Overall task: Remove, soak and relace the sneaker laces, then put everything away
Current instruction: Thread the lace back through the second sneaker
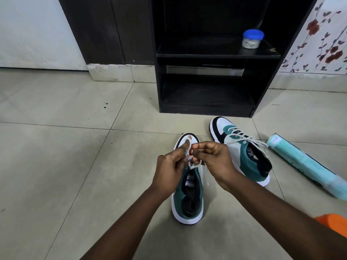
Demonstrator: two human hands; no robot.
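Note:
Two green, white and black sneakers stand on the tiled floor. Over the near sneaker point(187, 199) my left hand point(170, 169) and my right hand point(214, 158) meet, each pinching part of its white lace point(190, 165), which loops between the fingers above the eyelets. My hands hide the front of this shoe. The far sneaker point(242, 151) lies to the right with its white lace point(246, 137) threaded and the ends loose. A small clear tub with a blue lid point(252, 39) sits on a shelf of the black cabinet.
The black open cabinet point(206, 53) stands straight ahead against the wall. A light blue rolled tube point(304, 166) lies on the floor to the right of the shoes. An orange object point(332, 222) shows at the right edge.

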